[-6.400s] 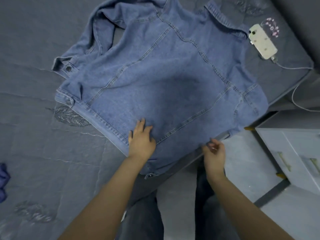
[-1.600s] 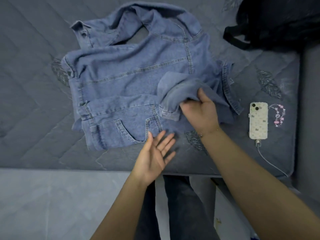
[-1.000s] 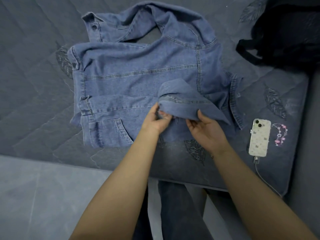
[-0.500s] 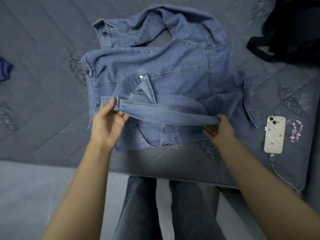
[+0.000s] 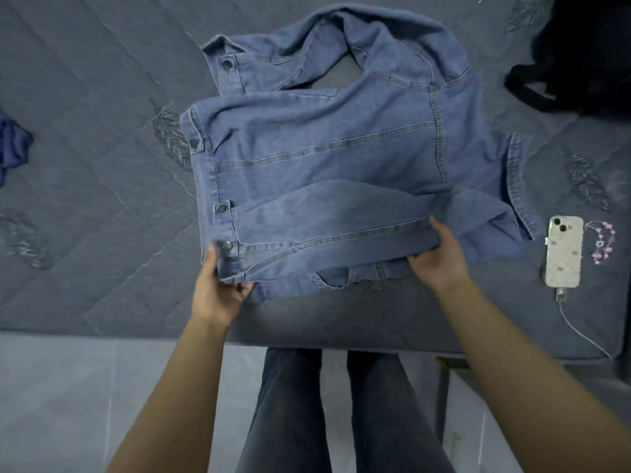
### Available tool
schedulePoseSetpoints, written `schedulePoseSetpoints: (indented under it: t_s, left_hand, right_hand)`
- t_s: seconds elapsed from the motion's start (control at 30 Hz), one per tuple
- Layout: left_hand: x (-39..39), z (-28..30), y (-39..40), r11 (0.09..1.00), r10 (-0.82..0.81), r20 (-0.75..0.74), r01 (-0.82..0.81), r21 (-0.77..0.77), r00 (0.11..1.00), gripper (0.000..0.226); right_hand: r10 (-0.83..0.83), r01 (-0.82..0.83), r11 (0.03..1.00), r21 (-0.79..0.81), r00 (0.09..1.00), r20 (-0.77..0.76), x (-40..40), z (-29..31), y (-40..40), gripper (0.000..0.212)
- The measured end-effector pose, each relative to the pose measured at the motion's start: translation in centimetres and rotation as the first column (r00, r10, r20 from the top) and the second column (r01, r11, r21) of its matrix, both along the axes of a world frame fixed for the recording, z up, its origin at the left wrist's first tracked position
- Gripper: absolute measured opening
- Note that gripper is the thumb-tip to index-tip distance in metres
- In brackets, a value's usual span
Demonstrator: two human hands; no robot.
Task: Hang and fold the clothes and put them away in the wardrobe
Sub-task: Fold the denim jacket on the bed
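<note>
A blue denim jacket (image 5: 327, 155) lies back side up on the grey quilted bed (image 5: 88, 186), its collar to the right. One sleeve (image 5: 327, 227) is stretched flat across the jacket's near edge. My left hand (image 5: 218, 285) pinches the buttoned cuff of that sleeve at the jacket's near left corner. My right hand (image 5: 437, 257) grips the sleeve's upper part near the shoulder. The other sleeve (image 5: 273, 63) lies bunched at the far side, cuff pointing left.
A white phone (image 5: 564, 250) on a charging cable lies right of the jacket, with a pink bead strap (image 5: 601, 245) beside it. A black bag (image 5: 580, 59) sits at the far right. A dark blue cloth (image 5: 12, 145) shows at the left edge. My legs stand against the bed's edge.
Half a second ago both hands held the sleeve lifted above the jacket. It has since come down flat along the near edge, my left hand carrying the cuff down to the corner.
</note>
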State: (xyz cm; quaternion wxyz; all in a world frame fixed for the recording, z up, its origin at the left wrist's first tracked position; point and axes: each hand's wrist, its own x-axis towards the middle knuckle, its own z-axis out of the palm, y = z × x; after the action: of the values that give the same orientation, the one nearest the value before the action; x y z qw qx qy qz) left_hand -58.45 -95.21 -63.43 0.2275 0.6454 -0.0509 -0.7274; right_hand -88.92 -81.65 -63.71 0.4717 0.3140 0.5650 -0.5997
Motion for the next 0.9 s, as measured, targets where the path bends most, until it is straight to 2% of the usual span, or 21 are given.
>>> schedulePoseSetpoints:
  t_s: [0.1, 0.17, 0.23, 0.3, 0.37, 0.43, 0.5, 0.57, 0.67, 0.7, 0.77, 0.83, 0.9]
  left_hand:
    - [-0.9, -0.6, -0.7, 0.996, -0.041, 0.23, 0.058, -0.069, 0.972, 0.045]
    - [-1.4, -0.6, -0.7, 0.984, -0.04, 0.334, 0.095, -0.149, 0.942, 0.035]
    - [-1.5, -0.2, -0.7, 0.975, -0.045, 0.258, 0.098, -0.199, 0.965, 0.017]
    - [-1.2, 0.0, -0.9, 0.966, -0.037, 0.129, 0.068, -0.251, 0.991, 0.018]
    - [-0.7, 0.0, -1.4, 0.947, -0.05, 0.082, 0.073, -0.313, 0.995, 0.017]
    - [-0.6, -0.3, -1.9, 0.93, -0.069, 0.101, 0.101, -0.355, 0.993, 0.017]
    - [-0.6, -0.8, -2.3, 0.919, -0.132, 0.197, 0.195, -0.343, 0.971, 0.013]
    - [-0.6, -1.2, -2.5, 0.92, -0.238, 0.263, 0.304, -0.247, 0.935, 0.004]
    - [-1.2, -1.8, -2.2, 0.863, -0.43, 0.318, 0.488, -0.131, 0.845, 0.046]
    - [-1.6, -1.8, -2.0, 0.832, -0.456, 0.379, 0.537, -0.141, 0.805, 0.059]
    - [-2.2, -1.7, -1.6, 0.799, -0.438, 0.485, 0.575, -0.175, 0.757, 0.066]
    - [-2.6, -1.5, -1.5, 0.805, -0.429, 0.445, 0.557, -0.207, 0.786, 0.059]
    - [-2.6, -0.7, -1.9, 0.783, -0.471, 0.37, 0.573, -0.243, 0.801, 0.053]
  right_hand:
    - [0.123, -0.123, 0.992, -0.012, 0.992, -0.011, -2.1, 0.3, -1.7, 0.04]
    - [0.092, -0.094, 0.989, -0.114, 0.996, -0.016, -3.5, 0.3, -1.7, 0.033]
    - [-0.061, 0.056, 0.954, -0.296, 0.998, -0.006, -4.9, 0.3, -1.0, 0.033]
    - [-0.198, 0.19, 0.907, -0.376, 0.98, 0.017, -6.0, 0.3, -0.4, 0.035]
    - [-0.259, 0.255, 0.929, -0.268, 0.966, 0.02, -6.6, -0.4, 0.0, 0.029]
    - [-0.246, 0.246, 0.969, -0.021, 0.969, -0.009, -6.8, -1.7, 0.8, 0.024]
    - [-0.089, 0.093, 0.991, 0.093, 0.995, -0.053, -6.9, -2.5, 1.9, 0.033]
    - [0.124, -0.113, 0.988, 0.107, 0.987, -0.103, -7.0, -2.7, 2.4, 0.048]
    - [0.257, -0.243, 0.963, 0.117, 0.958, -0.129, -8.1, -2.5, 1.9, 0.055]
    - [0.255, -0.238, 0.963, 0.13, 0.957, -0.135, -8.6, -2.4, 1.5, 0.053]
    - [0.197, -0.18, 0.975, 0.132, 0.972, -0.128, -9.6, -2.3, 0.3, 0.046]
    - [0.088, -0.078, 0.992, 0.102, 0.991, -0.1, -10.4, -2.1, -0.8, 0.035]
    - [0.037, -0.02, 0.991, 0.136, 0.992, -0.124, -10.9, -1.7, -1.1, 0.035]
